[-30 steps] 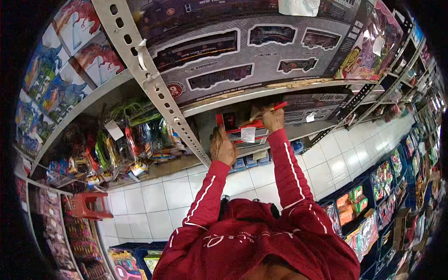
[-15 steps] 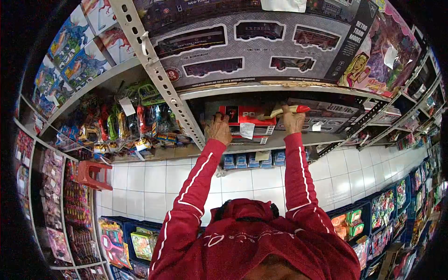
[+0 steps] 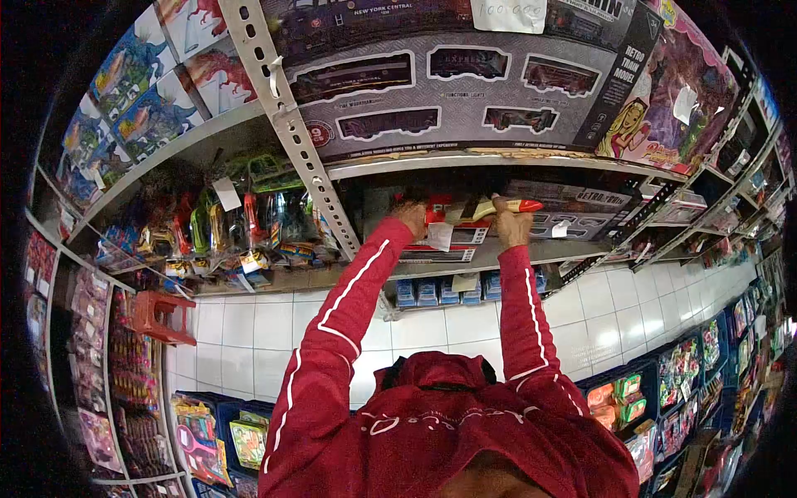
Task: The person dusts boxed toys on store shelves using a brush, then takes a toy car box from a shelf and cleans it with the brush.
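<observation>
My right hand (image 3: pixel 514 222) is wrapped round a paintbrush (image 3: pixel 528 205) with a cream handle and a red end. Its bristle end points left, close to a red box (image 3: pixel 481 222) on the shelf under the big train set. My left hand (image 3: pixel 408 217) reaches onto the left part of that red box. Motion and shade smear its fingers, so their grip is unclear. A white paper tag (image 3: pixel 440 236) hangs on the front of the box. Right of my right hand lies a grey retro train box (image 3: pixel 573 212).
A large retro train box (image 3: pixel 448 91) stands on the shelf above, beside a pink doll pack (image 3: pixel 664 108). A perforated metal post (image 3: pixel 290 124) divides the shelves. Bagged toys (image 3: pixel 241 212) sit to the left. A red stool (image 3: pixel 164 317) stands on the tiled floor.
My left hand has moved right across the red box, covering more of it. My right hand has shifted slightly left and down with the paintbrush. The view has turned slightly.
</observation>
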### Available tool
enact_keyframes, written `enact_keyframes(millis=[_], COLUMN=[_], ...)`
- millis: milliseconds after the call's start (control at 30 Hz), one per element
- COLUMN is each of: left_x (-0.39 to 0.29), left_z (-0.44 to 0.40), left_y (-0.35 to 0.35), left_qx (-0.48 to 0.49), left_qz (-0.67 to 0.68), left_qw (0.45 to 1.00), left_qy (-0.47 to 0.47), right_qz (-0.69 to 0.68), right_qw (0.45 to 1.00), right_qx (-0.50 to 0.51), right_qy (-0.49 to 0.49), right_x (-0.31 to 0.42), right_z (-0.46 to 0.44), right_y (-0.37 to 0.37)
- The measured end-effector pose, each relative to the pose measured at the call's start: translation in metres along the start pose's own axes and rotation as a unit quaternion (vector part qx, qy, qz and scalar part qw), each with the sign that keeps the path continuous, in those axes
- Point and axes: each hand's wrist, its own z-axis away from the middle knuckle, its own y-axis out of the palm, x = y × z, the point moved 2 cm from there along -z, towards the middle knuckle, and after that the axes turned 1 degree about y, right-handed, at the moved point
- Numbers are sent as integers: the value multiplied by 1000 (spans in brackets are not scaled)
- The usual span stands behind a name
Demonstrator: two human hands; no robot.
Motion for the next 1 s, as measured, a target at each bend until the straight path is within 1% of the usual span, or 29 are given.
enact_keyframes(millis=[100,167,233,267,300,333,400,433,467,500,567,633,667,700,733,767,833,867,967,1000], left_x=[-9,-8,-8,-9,-10,-10,-9,-9,-5,-2,6,4,-2,-4,-4,-4,-2,-1,1,0], left_z=[-1,-3,-4,-5,-6,-5,-6,-8,-11,-14,-19,-17,-14,-13,-16,-19,-26,-30,-36,-35], left_y=[-18,-15,-16,-16,-15,-15,-14,-12,-6,0,7,0,-8,-11,-10,-11,-7,-6,-7,-8], left_qx=[92,63,45,43,42,50,65,45,25,6,28,62,87,112,115,118,126,129,132,123], left_qz=[-2,-8,-22,-33,-44,-26,7,1,-6,-11,2,8,6,3,-13,-30,-39,-32,-23,-26], left_qw=[996,998,999,998,998,998,997,999,1000,1000,999,998,996,994,993,993,991,991,990,991], left_qy=[-2,3,-5,-12,-20,-23,-27,-15,-2,10,21,12,-1,-13,-8,-2,12,20,43,51], right_qz=[38,136,235,222,210,197,180,171,301,317,351,349,254,154,306,259,161,48,-11,-49], right_qw=[999,990,970,973,976,978,980,981,944,941,933,930,964,985,942,957,979,988,985,986], right_qx=[22,-17,-52,-43,-35,-26,-7,1,-57,-46,-22,14,-28,-71,-119,-118,-118,-106,-161,-152], right_qy=[2,-10,-22,-38,-53,-69,-87,-96,-122,-106,-73,-115,-71,-26,-64,-57,-44,-102,54,54], right_x=[-18,-18,-8,-5,17,29,5,-21,-71,-65,-44,-25,-14,-5,-8,-8,24,-19,-21,-22], right_z=[-14,-22,-24,-22,-9,-1,-20,-38,-74,-70,-57,-42,-32,-24,-32,-29,2,-27,-6,1], right_y=[7,0,-2,-2,2,4,12,17,16,13,7,-1,-7,-9,-20,-25,-26,-39,-58,-63])
